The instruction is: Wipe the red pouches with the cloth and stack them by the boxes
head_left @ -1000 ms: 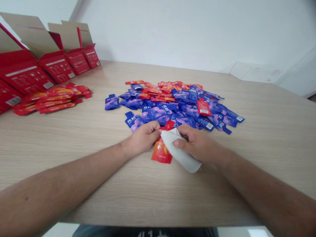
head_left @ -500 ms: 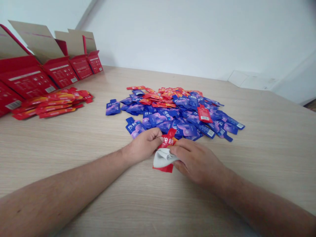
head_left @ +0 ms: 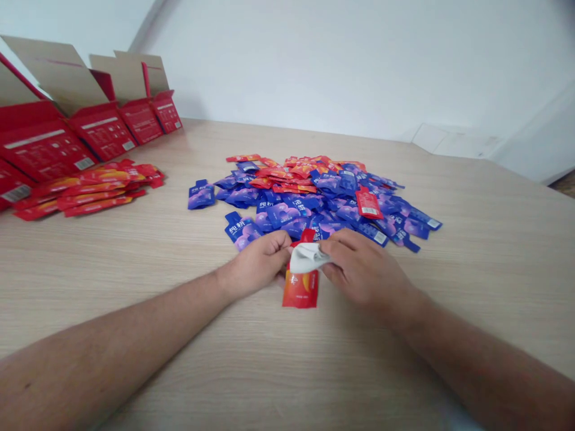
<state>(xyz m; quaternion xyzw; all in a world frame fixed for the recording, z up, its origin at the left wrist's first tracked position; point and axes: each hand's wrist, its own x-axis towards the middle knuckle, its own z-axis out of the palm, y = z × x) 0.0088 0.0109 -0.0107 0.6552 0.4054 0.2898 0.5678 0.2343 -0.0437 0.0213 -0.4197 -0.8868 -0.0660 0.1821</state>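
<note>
My left hand is closed on the left edge of a red and orange sachet with a narrow neck, near its top. My right hand pinches a folded white cloth, which lies across the upper part of the sachet and hides some of its print. The sachet's bottom end shows below the cloth. Just beyond my hands spreads a heap of blue-purple sachets, with red sachets lying on top of it.
Red cardboard boxes with raised flaps stand in a row at the left. In front of them lies a stack of red sachets. One blue sachet lies apart at the heap's left. A white wall rises behind the wooden table.
My right hand has moved the cloth up the sachet, from its lower half towards its neck, uncovering the orange lower part. The view has shifted slightly.
</note>
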